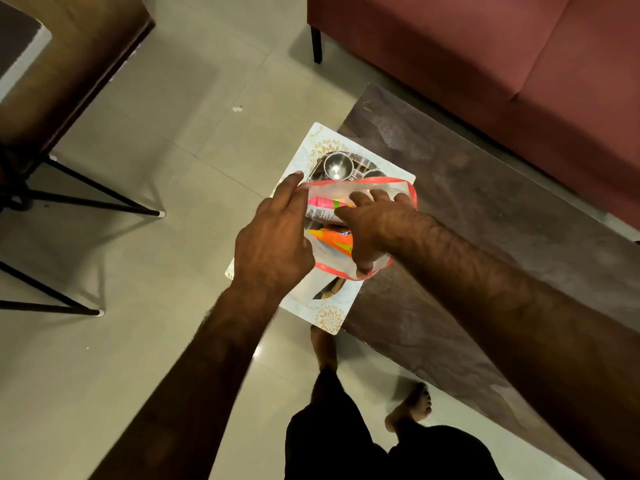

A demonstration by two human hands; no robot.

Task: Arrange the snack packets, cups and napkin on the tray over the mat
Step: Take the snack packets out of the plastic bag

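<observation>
A white plastic bag (398, 188) with a red rim hangs open above the mat. My left hand (273, 244) pinches its left rim. My right hand (374, 226) is spread inside the bag's mouth, fingers lying over a pink and green snack packet (322, 203), thumb at the near rim. An orange snack packet (334, 241) sits lower in the bag. Below, the white mat (329, 318) with gold flowers overhangs the table's end. On it stands a dark tray (363, 161), mostly hidden by the bag, with a steel cup (337, 166) and part of a second cup (375, 173).
The dark wooden table (485, 209) runs to the right, with a red sofa (502, 57) behind it. A chair with black metal legs (86, 199) stands on the tiled floor at the left. My bare feet are by the table's near side.
</observation>
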